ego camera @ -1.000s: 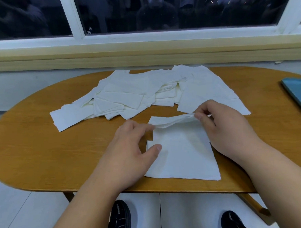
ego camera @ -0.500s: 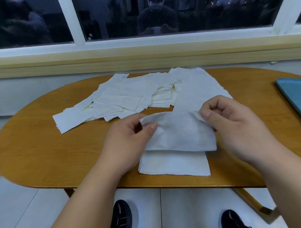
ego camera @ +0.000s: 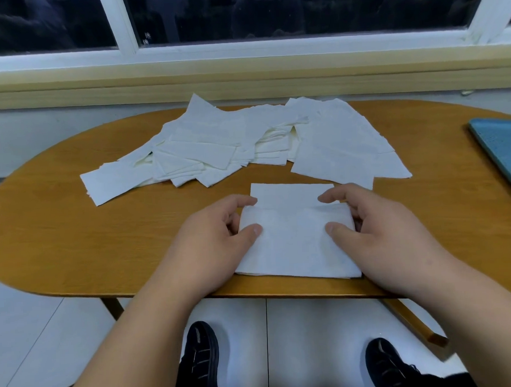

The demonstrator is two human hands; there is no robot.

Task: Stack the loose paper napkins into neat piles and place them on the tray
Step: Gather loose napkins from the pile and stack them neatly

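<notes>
A white paper napkin (ego camera: pixel 293 244) lies flat near the table's front edge, its upper layer set back so a strip of the lower layer shows at the far side. My left hand (ego camera: pixel 215 241) rests on its left side and my right hand (ego camera: pixel 383 235) on its right side. Both thumbs lie on top and both index fingertips touch the far edge of the upper layer. Behind it a loose spread of several white napkins (ego camera: pixel 218 145) covers the middle of the table. The blue tray (ego camera: pixel 501 144) sits at the right edge, partly out of view.
The oval wooden table (ego camera: pixel 76 228) stands under a window sill (ego camera: pixel 244 80). Its front edge runs just below the napkin. My two black shoes (ego camera: pixel 199 360) show on the tiled floor beneath.
The napkin layer that both hands held raised by its far edge now lies flat on the sheet below. Both hands have come down onto its sides.
</notes>
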